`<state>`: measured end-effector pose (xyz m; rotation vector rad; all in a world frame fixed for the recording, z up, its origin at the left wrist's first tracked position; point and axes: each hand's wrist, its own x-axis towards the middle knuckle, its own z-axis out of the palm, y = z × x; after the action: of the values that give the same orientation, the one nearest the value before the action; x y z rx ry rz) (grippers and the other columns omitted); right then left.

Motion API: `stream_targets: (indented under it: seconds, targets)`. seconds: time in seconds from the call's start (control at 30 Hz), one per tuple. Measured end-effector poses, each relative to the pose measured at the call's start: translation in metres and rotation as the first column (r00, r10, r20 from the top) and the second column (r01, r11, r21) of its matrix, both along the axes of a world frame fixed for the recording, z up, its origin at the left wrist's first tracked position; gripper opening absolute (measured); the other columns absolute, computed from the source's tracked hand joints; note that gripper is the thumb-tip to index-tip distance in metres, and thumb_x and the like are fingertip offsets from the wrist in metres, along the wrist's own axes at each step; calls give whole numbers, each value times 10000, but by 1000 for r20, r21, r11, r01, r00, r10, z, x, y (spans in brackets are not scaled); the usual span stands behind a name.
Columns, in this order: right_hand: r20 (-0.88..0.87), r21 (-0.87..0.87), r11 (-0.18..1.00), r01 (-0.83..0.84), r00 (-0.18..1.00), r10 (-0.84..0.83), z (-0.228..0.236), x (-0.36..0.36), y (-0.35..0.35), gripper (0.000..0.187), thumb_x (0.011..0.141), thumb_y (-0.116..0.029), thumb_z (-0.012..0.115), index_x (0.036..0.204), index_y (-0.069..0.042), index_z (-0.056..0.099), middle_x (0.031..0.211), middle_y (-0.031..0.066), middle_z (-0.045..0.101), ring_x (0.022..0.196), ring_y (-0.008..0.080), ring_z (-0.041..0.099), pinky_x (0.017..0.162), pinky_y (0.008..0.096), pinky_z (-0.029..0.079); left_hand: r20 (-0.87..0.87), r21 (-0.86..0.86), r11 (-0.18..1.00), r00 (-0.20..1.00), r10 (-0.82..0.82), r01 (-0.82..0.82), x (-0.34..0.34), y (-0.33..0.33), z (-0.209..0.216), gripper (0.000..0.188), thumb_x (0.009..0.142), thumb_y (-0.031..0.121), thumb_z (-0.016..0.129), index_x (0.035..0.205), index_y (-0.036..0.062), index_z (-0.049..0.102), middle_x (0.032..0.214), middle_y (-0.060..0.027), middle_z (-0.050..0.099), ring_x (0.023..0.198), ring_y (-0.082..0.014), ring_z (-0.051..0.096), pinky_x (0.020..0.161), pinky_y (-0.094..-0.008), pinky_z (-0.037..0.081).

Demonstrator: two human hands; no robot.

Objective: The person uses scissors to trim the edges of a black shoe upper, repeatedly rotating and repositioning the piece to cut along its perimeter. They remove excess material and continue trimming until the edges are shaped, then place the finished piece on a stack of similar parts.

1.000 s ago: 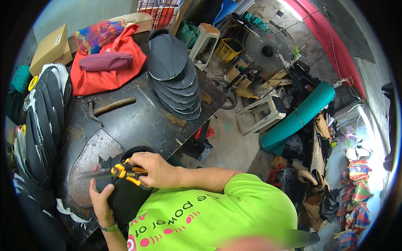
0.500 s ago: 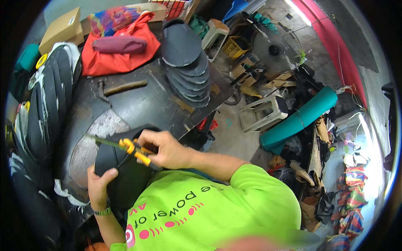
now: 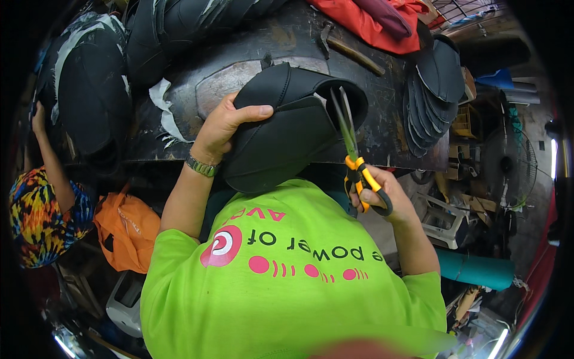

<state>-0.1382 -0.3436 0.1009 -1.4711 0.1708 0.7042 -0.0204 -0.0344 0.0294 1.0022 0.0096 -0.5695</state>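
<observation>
My left hand (image 3: 226, 125) grips a black stitched piece (image 3: 278, 146) of smooth, leather-like material, thumb on top and fingers hidden underneath. The piece is bent into a tube whose open end faces right, and a pale raw edge shows near that opening. In my right hand (image 3: 385, 194) is a pair of scissors (image 3: 350, 134) with yellow and black handles. Its long blades point up and stand slightly apart, beside the tube's open end; whether they touch the material I cannot tell.
On the dark table (image 3: 263, 36) lie a hammer (image 3: 353, 55), a white scrap (image 3: 165, 113) and a fanned stack of black pieces (image 3: 433, 96). More black pieces (image 3: 92, 84) sit at left, near another person's arm (image 3: 52, 155). An orange bag (image 3: 128, 224) hangs below.
The view has swung so the table lies straight ahead. My right hand has drawn the scissors back from across the black piece to its right side, blades now pointing up. The left hand keeps its hold.
</observation>
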Motion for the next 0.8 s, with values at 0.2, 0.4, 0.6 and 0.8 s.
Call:
stream_targets:
  seconds: [0.2,0.4,0.6,0.8]
  targets:
    - [-79,-46,995,-84,994,80,-3,-9,-3,348,794,-238,836,957,-45,596,750,-11,582,639,61,570,593,213,470,-87,-158,986,993,-76,62,-1,10,-13,363,832,87,752,1154,-19,623,1019,-120,718,850,-180,718,797,-301,591]
    - [-45,-94,986,-140,990,137,5,-5,7,318,810,-225,832,881,-63,568,704,-47,540,629,35,530,574,199,415,-94,-200,980,995,-38,19,-8,11,-20,419,860,78,700,1240,-47,576,1048,-160,716,858,-215,734,822,-339,608]
    - [22,-192,972,-138,989,145,1,-7,11,365,792,-257,854,848,-72,545,694,-63,470,609,23,412,562,200,308,-112,-179,983,992,-49,29,-11,19,-15,363,834,89,761,1147,-30,621,1020,-138,717,837,-192,726,784,-303,605]
    - [79,-204,973,-104,989,123,-2,-10,14,389,778,-287,864,841,-69,549,686,-61,458,619,31,412,564,209,315,-135,-194,981,990,-46,19,-14,19,-17,352,833,100,772,1129,-28,629,1001,-133,719,825,-186,726,779,-298,605]
